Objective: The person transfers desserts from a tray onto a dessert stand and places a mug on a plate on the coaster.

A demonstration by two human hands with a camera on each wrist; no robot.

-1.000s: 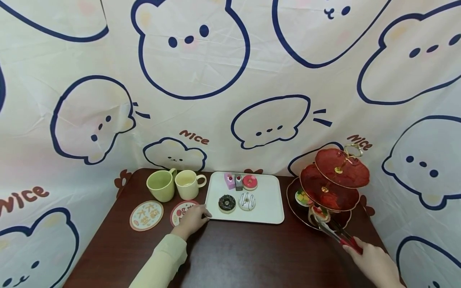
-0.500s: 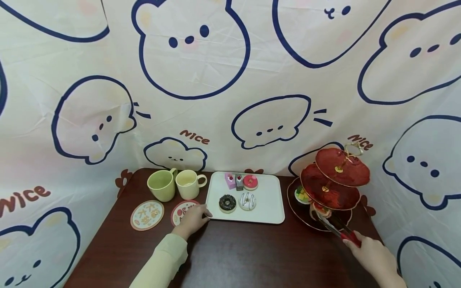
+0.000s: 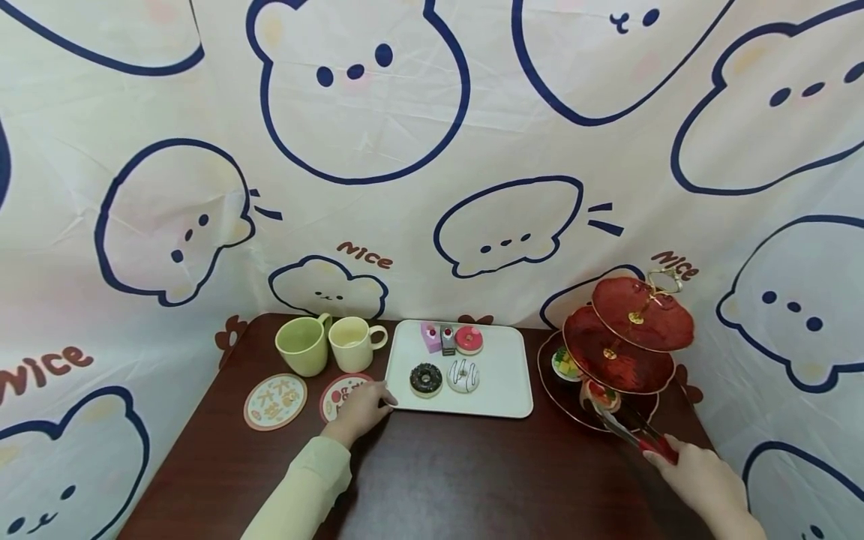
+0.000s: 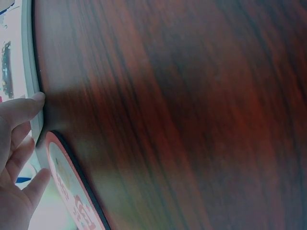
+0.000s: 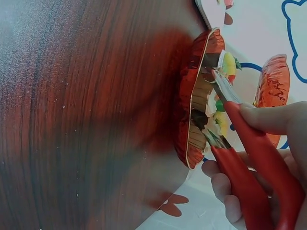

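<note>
My left hand (image 3: pixel 361 412) holds the near left corner of a white rectangular tray (image 3: pixel 502 390), its thumb against the rim in the left wrist view. My right hand (image 3: pixel 702 476) grips red-handled metal tongs (image 5: pixel 244 134). The tongs' tips lie on either side of a fruit-topped tart (image 3: pixel 603 395) on the bottom plate of a red three-tier stand (image 3: pixel 586 352). Whether they squeeze the tart is hard to tell. Beside it sits another fruit-topped tart (image 3: pixel 565 365), partly under the middle tier.
Chocolate (image 3: pixel 426 381), white-striped (image 3: pixel 463 376) and pink (image 3: pixel 469 340) donuts and two small cake slices (image 3: pixel 432 337) lie on the tray. Green (image 3: pixel 301 349) and cream (image 3: pixel 351 346) mugs stand left, behind two round coasters (image 3: pixel 275 403). A patterned cloth (image 3: pixel 378 217) hangs behind the table.
The tongs and my right hand have shifted slightly forward and left, and the tart between the tips now sits a little farther back. My left hand stays at the tray corner.
</note>
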